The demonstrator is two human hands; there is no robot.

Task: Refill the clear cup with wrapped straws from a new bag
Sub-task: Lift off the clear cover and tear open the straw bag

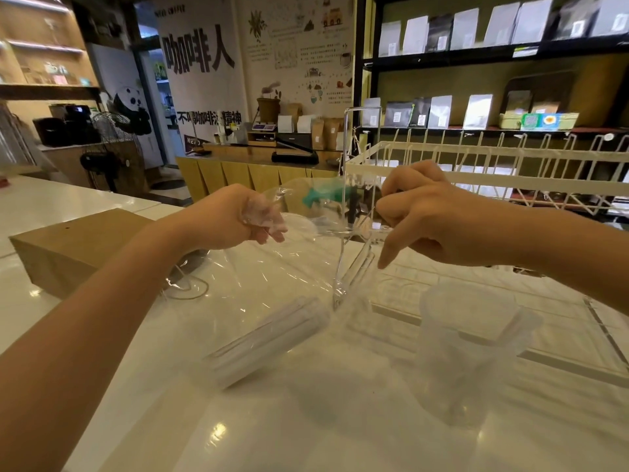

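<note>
Two hands hold the new bag (272, 267) up over the desk (306, 420). The left hand (235, 216) has its grip bunched tight around a crumpled corner of the film, while the right hand (429, 219) pinches the opposite edge, index finger pointing down. The bag is thin, clear, floppy plastic, slick and likely to stretch or tear where it is pulled, so the gathered corners look like the surest places to hold. The wrapped straws (269, 342) lie as a bundle at its low end, resting on the desk; they should be light, stiff as a bunch, and apt to slide out together. The clear cup (473, 352) stands upright to the right, near the bundle, seemingly with a few straws inside. The desk is glossy white and probably slippery. A brown box (71, 247) sits left, a white wire rack (493, 172) behind, with café shelves beyond.
</note>
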